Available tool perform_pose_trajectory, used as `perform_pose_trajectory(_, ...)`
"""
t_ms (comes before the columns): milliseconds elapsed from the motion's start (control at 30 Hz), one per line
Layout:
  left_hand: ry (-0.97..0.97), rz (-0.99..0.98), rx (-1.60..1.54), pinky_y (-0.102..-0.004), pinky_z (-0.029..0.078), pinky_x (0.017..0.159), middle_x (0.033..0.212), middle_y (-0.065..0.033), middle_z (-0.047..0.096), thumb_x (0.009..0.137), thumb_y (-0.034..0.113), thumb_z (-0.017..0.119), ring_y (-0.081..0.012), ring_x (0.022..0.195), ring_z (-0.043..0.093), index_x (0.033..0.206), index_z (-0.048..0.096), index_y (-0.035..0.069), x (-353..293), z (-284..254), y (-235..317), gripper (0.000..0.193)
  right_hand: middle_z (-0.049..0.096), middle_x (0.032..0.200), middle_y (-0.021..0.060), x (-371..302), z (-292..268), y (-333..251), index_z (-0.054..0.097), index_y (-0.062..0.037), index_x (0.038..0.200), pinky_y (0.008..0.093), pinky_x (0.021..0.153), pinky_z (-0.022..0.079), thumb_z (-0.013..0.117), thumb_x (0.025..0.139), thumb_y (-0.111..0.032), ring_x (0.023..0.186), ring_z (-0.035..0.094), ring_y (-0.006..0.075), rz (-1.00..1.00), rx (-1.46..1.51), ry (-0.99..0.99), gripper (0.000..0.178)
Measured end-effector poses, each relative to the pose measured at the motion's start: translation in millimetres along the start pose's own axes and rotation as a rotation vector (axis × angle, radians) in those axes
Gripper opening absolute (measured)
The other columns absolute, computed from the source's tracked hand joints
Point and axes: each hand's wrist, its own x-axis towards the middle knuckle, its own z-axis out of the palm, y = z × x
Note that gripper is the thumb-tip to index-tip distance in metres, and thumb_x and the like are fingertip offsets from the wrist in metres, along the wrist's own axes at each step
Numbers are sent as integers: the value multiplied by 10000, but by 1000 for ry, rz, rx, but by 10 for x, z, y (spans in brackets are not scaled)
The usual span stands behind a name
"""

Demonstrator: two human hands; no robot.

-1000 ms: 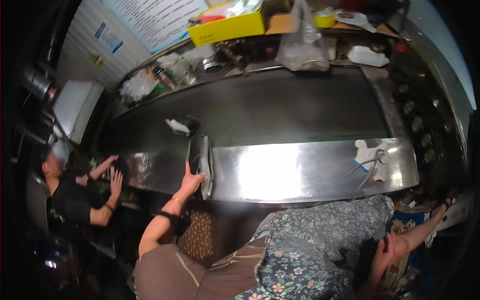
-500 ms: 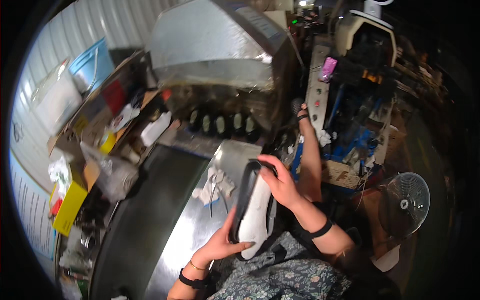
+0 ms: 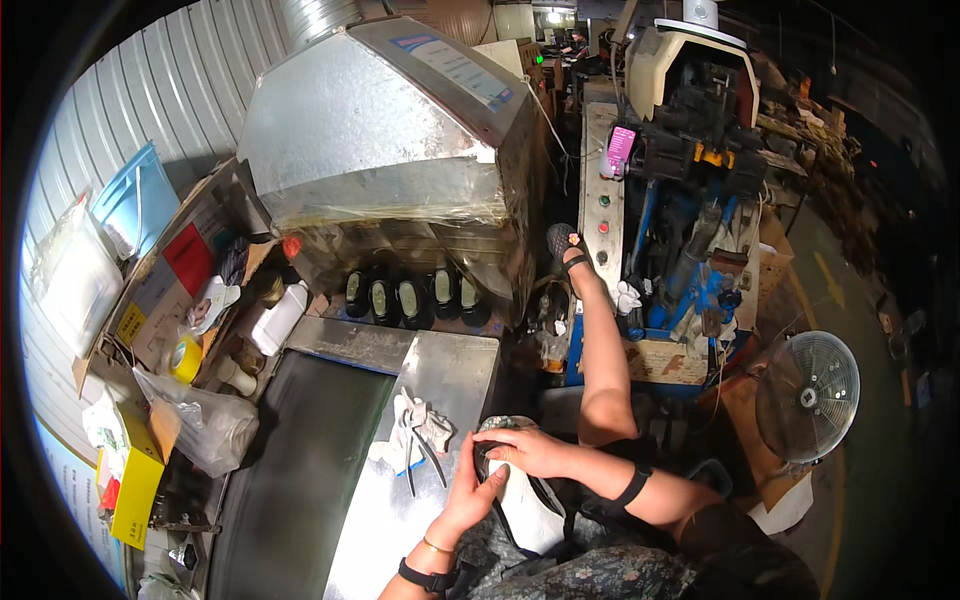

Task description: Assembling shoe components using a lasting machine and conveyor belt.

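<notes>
Shoe (image 3: 530,510) held two-handed over the lap (image 3: 610,577)

White face showing, it slants just off the right edge of the bench (image 3: 465,362). Grip narrow: left hand (image 3: 473,496) and right hand (image 3: 537,451) hold its far end, presumably for steadiness; some finger contact hidden. Pale glove (image 3: 412,411) and grey-handled tool (image 3: 431,458) lie left, on the bench, apparently within reach. Bare leg (image 3: 607,350) seems to tighten room rightward.

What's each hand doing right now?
Left hand: holding the black-and-white shoe part by its far end.
Right hand: holding that same end.
</notes>
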Motion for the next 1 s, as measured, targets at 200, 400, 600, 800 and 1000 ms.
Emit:
perform_pose_trajectory(200, 69, 21, 42, -359, 271, 1115, 1386, -191, 403, 868, 92, 633, -271, 1333, 349, 1434, 233, -51, 56, 38, -129, 707, 654, 1139, 161, 65, 204, 77, 602, -76, 1217, 357, 899, 488, 582, 929, -179, 1057, 640, 306, 105, -11, 141, 307)
perform_pose_trajectory(400, 99, -184, 35, -362, 359, 1056, 1347, -202, 455, 859, 143, 673, -276, 1263, 435, 1435, 287, -16, 156, -188, -236, 711, 619, 1189, 189, -393, 564, 172, 538, -24, 1227, 359, 900, 481, 585, 945, -256, 1083, 618, 307, 323, 82, 408, 368)
perform_pose_trajectory(600, 29, -276, -710, -280, 465, 916, 1141, -60, 605, 849, 44, 652, -153, 1025, 583, 1343, 452, 67, 371, -296, -296, 534, 514, 624, 158, -785, 555, 536, 554, 16, 787, 351, 545, 394, 578, 959, -249, 560, 425, 161, 445, 167, 437, 317)
perform_pose_trajectory(800, 104, -307, -651, -253, 462, 884, 1090, -22, 593, 810, -22, 700, -114, 1000, 556, 1260, 482, 69, 195, -165, -307, 508, 636, 1126, 142, -515, 644, 576, 580, 67, 1196, 310, 924, 440, 261, 998, -584, 1033, 587, 191, 1153, 542, 288, 752)
perform_pose_trajectory(1000, 113, -343, -583, -242, 447, 869, 1089, -25, 576, 816, -18, 689, -118, 996, 541, 1263, 494, 65, 228, -156, -360, 495, 662, 929, 251, -402, 770, 290, 597, 60, 1109, 451, 833, 490, 315, 1020, -345, 901, 620, 437, 650, -219, 214, 501)
